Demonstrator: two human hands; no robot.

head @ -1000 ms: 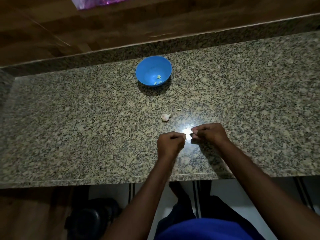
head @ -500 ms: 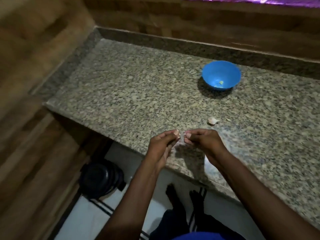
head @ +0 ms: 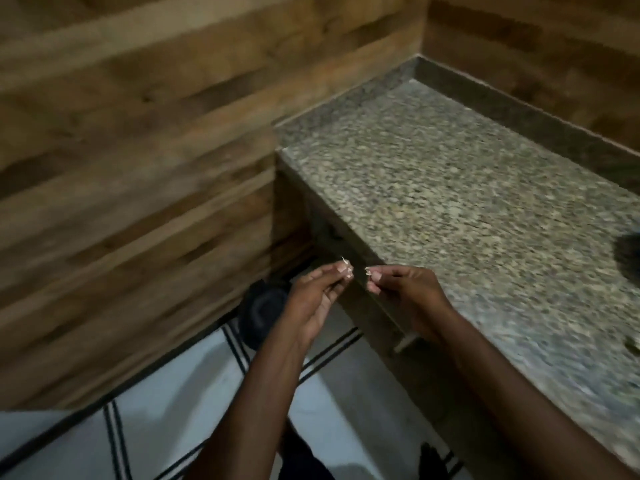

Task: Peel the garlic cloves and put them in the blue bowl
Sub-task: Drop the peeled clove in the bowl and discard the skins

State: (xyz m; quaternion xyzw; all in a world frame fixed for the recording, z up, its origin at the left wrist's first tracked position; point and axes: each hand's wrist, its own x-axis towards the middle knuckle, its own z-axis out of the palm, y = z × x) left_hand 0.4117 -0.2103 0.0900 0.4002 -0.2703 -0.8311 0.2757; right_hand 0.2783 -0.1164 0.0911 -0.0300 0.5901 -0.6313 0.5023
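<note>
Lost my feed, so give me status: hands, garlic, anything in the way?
Left hand pinching a pale papery skin scrap. Right hand pinching another small pale bit, beyond the speckled granite counter edge. Blue bowl out of view. Nothing obstructing.

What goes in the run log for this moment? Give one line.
left hand: pinching pale garlic skin | right hand: pinching small pale piece | hands apart, at granite counter edge | blue bowl: out of view

Bare counter (head: 450, 188), walls (head: 138, 150) alongside
</note>
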